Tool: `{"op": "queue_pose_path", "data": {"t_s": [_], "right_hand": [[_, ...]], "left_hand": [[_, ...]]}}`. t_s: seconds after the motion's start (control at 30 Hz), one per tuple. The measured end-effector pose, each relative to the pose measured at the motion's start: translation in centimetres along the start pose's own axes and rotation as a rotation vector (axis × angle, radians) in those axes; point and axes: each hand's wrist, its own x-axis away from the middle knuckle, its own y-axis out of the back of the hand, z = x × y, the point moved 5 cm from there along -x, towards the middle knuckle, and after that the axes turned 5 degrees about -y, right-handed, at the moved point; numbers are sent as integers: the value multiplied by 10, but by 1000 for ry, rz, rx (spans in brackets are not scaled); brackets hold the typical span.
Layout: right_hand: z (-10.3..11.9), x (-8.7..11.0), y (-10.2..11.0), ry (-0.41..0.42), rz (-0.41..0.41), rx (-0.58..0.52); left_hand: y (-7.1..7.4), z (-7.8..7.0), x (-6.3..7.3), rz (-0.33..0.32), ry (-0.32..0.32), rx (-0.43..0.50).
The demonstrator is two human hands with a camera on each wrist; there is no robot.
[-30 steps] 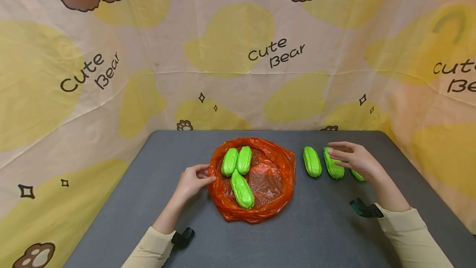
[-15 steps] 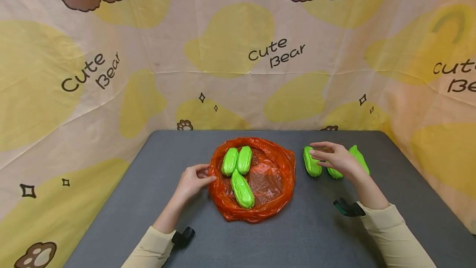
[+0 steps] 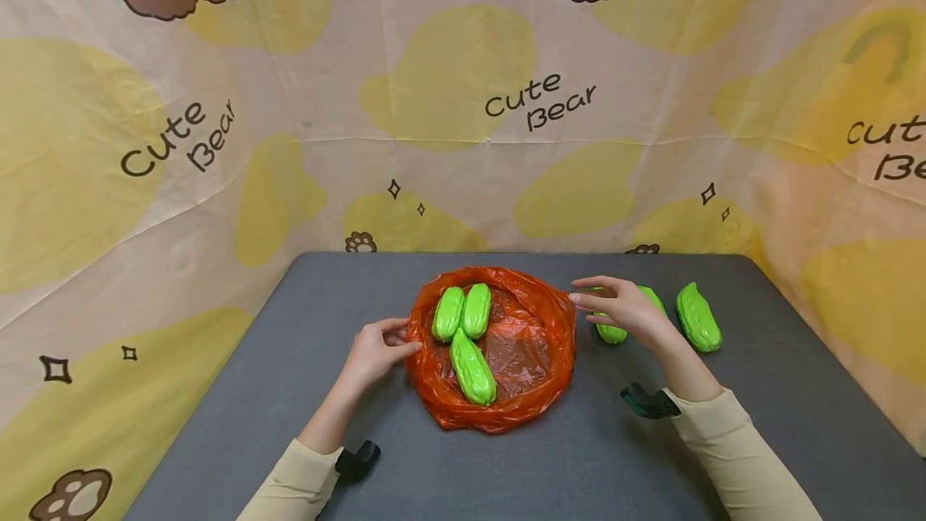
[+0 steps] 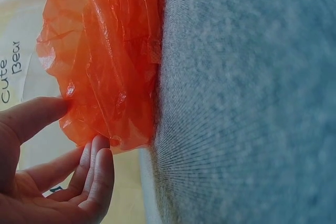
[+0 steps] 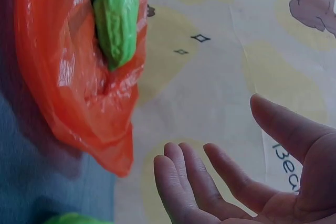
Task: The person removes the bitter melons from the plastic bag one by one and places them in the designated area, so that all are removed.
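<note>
A red-orange plastic bag [image 3: 538, 404] lies with its mouth spread wide. Inside its left half are three glossy bright-green oblong pieces with ridged skin, like toy vegetables; the lowest green piece [image 3: 473, 368] has a pointed upper end. My left hand [image 3: 376, 352] pinches the bag's left rim, thumb and fingers on either side of the plastic in the left wrist view. My right hand [image 3: 622, 308], fingers extended and holding nothing, hovers at the bag's right edge. Beneath it, the nearest loose green piece [image 3: 612, 334] and the one beside it are partly hidden.
Farther right on the dark grey table [image 3: 492, 481] lies another green piece [image 3: 698, 318], its pointed end toward the back. A printed cloth backdrop [image 3: 448, 103] rises behind the table and along its sides. Each wrist wears a black strap mount.
Right hand has travelled left, from above the loose green pieces to the bag's right rim, uncovering the rightmost piece. Left hand, bag and the green pieces have stayed put.
</note>
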Motion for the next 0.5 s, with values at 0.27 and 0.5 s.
{"op": "queue_pose_path", "data": {"t_s": [0.27, 0.5], "right_hand": [[4, -8, -21, 4, 25, 24], [5, -16, -39, -3, 34, 54]], "left_hand": [[0, -2, 1, 2, -5, -8], [1, -2, 2, 3, -6, -14]]}}
